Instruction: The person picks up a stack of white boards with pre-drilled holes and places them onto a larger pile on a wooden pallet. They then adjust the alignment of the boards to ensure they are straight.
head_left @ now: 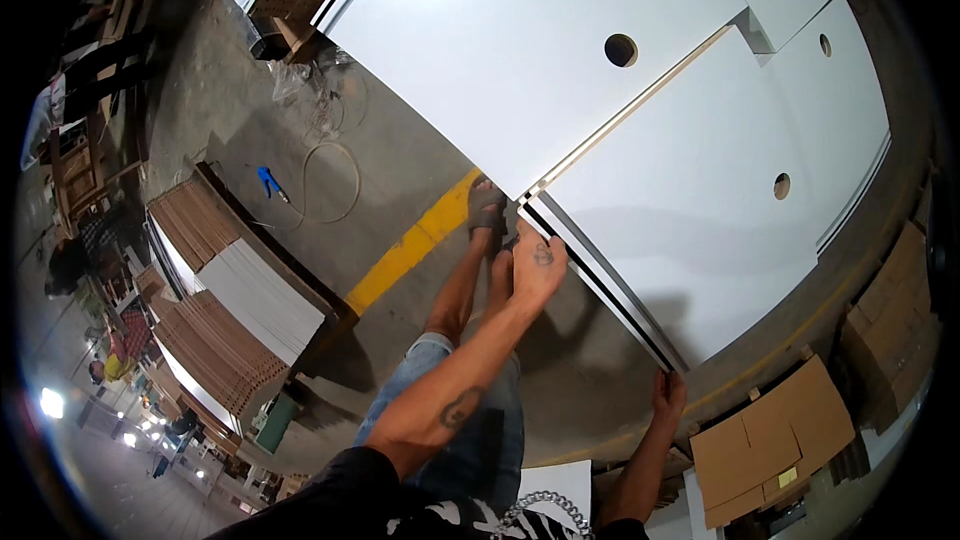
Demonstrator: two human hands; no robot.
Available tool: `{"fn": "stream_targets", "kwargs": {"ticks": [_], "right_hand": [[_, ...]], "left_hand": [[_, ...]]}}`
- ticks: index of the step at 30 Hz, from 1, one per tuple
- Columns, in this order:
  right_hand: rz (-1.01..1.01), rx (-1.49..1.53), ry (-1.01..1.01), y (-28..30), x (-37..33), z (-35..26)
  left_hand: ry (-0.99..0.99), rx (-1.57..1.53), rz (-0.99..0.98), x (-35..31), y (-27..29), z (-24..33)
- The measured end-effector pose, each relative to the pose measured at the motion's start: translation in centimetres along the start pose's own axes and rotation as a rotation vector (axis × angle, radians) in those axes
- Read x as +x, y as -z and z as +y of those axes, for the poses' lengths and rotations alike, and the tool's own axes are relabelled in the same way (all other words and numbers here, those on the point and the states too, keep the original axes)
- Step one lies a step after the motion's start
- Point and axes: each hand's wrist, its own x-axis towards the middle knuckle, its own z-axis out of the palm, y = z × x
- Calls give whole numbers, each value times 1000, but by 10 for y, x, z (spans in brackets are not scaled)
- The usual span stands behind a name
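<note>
My left hand (540, 265) is closed at the left end of a long, narrow white-and-black strip (603, 290). At the strip's other end, the fingers of my right hand (668, 395) are closed around it near the panel corner. The strip runs along the near edge of a white panel (690, 210) with a round hole. Whether it is separate from that panel, I cannot tell. Another white panel (510, 50), also with a round hole, lies against it to the upper left, with a pale wood-coloured edge between them. My fingertips are partly hidden.
Stacked brown and white boards (245, 315) stand to the left. A blue air gun (268, 183) with a coiled hose lies on the concrete floor, near a yellow floor line (415, 240). Flattened cardboard (775, 440) is at the lower right. People are in the far left background.
</note>
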Motion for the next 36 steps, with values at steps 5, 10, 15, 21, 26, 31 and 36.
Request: {"fn": "stream_targets", "kwargs": {"ticks": [5,10,15,21,26,31,36], "right_hand": [[-149,102,-36,-14,3,-1],[-6,-978,321,23,19,-20],[28,-816,273,-5,-1,-8],[-5,-521,215,-14,-12,-16],[-31,-515,170,-15,-19,-25],[-33,-562,214,-30,-18,-18],[-82,-554,224,-21,-16,-22]], "left_hand": [[-16,-116,106,2,1,-12],[169,-143,-1,1,0,19],[217,-202,-71,1,24,15],[-268,-36,-20,15,52,-3],[-335,-57,-166,25,58,-21],[-417,-82,-107,28,63,-27],[-329,-106,-124,29,60,-26]]}}
